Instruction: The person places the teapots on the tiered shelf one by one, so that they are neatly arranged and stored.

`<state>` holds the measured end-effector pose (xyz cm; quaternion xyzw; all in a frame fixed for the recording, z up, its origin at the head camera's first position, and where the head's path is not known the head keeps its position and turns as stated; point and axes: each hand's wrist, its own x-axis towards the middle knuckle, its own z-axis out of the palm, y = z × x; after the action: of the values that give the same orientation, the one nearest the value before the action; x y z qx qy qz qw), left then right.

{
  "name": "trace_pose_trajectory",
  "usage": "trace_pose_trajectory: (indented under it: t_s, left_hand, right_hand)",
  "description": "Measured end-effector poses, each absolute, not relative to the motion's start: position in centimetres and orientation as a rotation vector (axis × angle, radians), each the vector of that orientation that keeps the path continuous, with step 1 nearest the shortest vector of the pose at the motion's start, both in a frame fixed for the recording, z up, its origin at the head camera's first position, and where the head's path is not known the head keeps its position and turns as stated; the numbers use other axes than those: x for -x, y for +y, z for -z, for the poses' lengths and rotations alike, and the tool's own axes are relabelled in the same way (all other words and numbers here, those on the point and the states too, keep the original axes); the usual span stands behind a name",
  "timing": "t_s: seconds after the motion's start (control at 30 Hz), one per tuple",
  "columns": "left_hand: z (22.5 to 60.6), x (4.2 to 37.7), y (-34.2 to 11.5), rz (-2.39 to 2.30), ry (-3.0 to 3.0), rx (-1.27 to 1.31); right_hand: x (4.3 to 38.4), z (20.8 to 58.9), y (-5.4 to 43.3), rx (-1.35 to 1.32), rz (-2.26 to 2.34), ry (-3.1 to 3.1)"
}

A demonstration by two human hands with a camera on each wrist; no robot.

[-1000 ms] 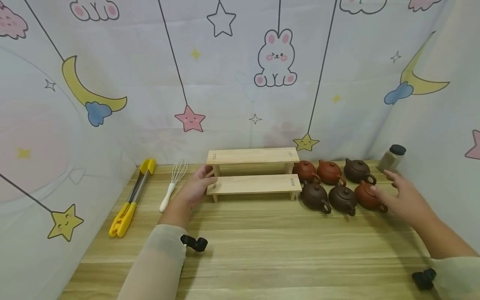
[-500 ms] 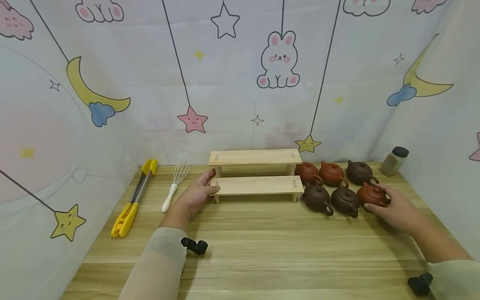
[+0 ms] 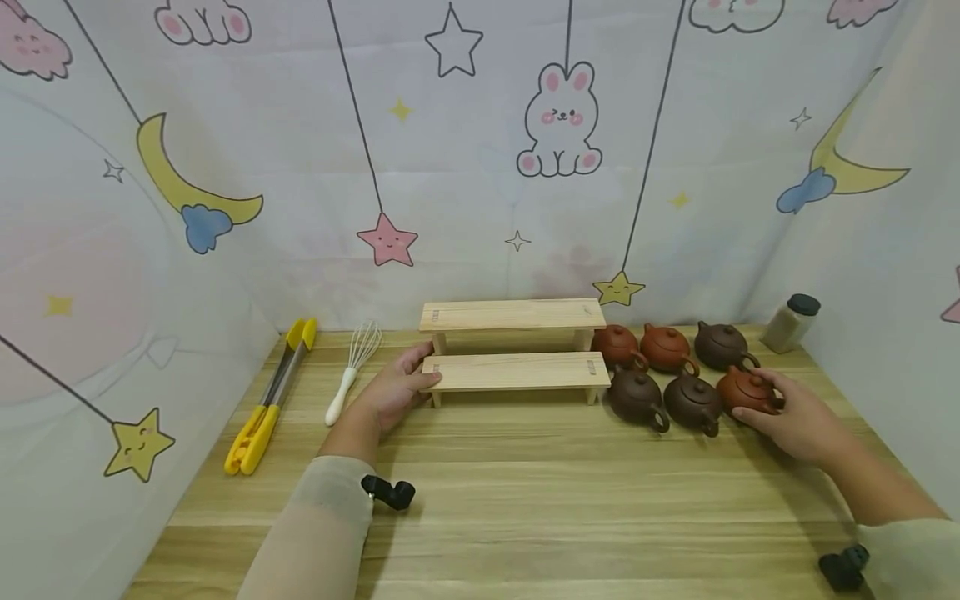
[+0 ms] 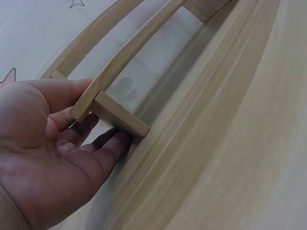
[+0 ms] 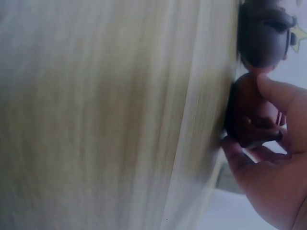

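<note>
At the back middle of the table stands a two-tier pale wooden stand (image 3: 517, 372). My left hand (image 3: 393, 387) holds its left end; the left wrist view shows the thumb at the lower board (image 4: 124, 57) and fingers curled by the short leg (image 4: 120, 115). On the right, my right hand (image 3: 802, 421) grips a reddish-brown teapot (image 3: 746, 390), thumb on one side and fingers on the other. In the right wrist view this teapot (image 5: 254, 108) sits low at the tabletop, beside a dark brown one (image 5: 264, 43).
Left of the gripped teapot are dark teapots (image 3: 692, 402), with more teapots (image 3: 667, 347) behind. A black-lidded jar (image 3: 791, 323) stands at the back right corner. A whisk (image 3: 348, 375) and yellow-handled tongs (image 3: 270, 400) lie left. A printed curtain (image 3: 480, 167) surrounds the table (image 3: 555, 500).
My right hand has come down from above the front right reddish-brown teapot and taken hold of it. My left hand keeps its place at the stand; the head view has shifted slightly.
</note>
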<state>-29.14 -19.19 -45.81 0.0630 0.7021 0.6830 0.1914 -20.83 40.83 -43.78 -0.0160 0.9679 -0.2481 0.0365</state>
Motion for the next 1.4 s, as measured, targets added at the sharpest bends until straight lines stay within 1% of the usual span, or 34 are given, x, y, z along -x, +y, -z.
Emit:
trace_pose_trajectory:
  t_s: [0.2, 0.43, 0.7, 0.87, 1.17, 1.4]
  left_hand:
    - [45.8, 29.2, -19.2, -1.934, 1.944, -0.185]
    - [45.7, 29.2, -19.2, -1.94, 1.935, -0.157]
    - [45.7, 29.3, -19.3, -1.936, 1.935, -0.163]
    - [45.6, 29.2, -19.2, -1.925, 1.949, -0.16]
    - [46.0, 29.4, -19.2, -1.954, 1.926, -0.16]
    - [46.1, 29.3, -19.9, -1.966, 1.903, -0.121]
  right_hand:
    - [20.8, 42.8, 41.2, 0.032, 0.79, 2.977]
    - [20.8, 39.9, 39.5, -0.001, 0.914, 2.972]
    - [21.8, 36.0, 34.6, 0.063, 0.939, 2.973]
    - [22.9, 34.4, 31.1, 0.138, 1.013, 2.92]
    - [25.0, 33.5, 24.4, 0.263, 1.174, 2.848]
    - [27.3, 33.3, 19.8, 0.347, 1.267, 2.809]
